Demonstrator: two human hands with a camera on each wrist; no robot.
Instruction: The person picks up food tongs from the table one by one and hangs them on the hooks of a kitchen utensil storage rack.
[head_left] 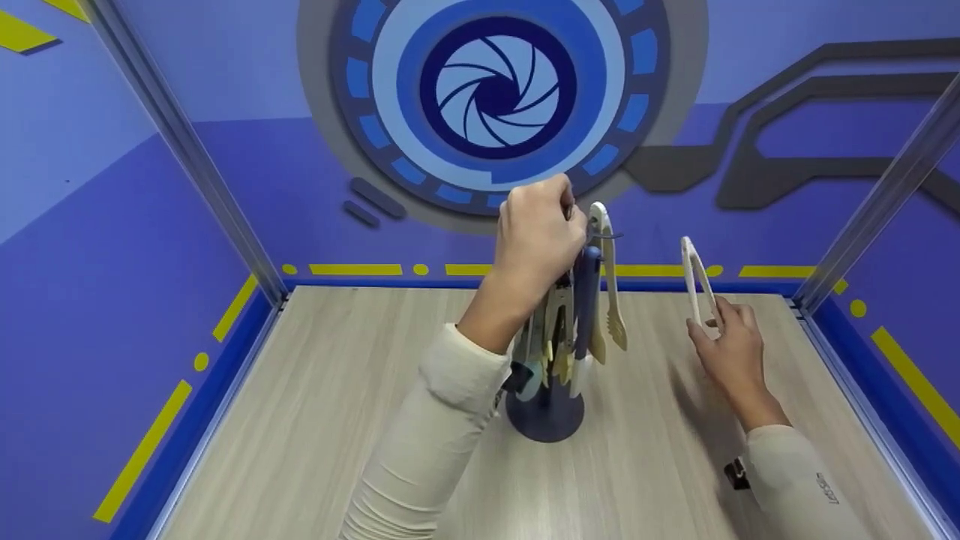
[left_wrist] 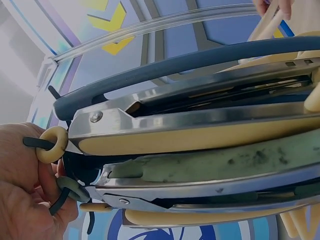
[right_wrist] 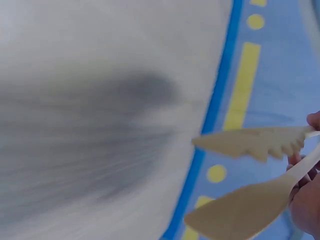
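Observation:
A dark utensil stand with a round base stands on the table, several tongs hanging from its hooks. My left hand grips the top of the stand with curled fingers; part of that grip is hidden. In the left wrist view, metal tongs with a cream handle and green-handled tongs hang by their rings beside that hand. A blue handle and cream tongs hang on the stand's right side. Off to the right, my right hand holds another pair of cream tongs, whose serrated and spoon-shaped tips stand apart.
The wooden table runs back to a blue printed wall. Metal frame posts rise at both back corners. Side panels bound the table at left and right.

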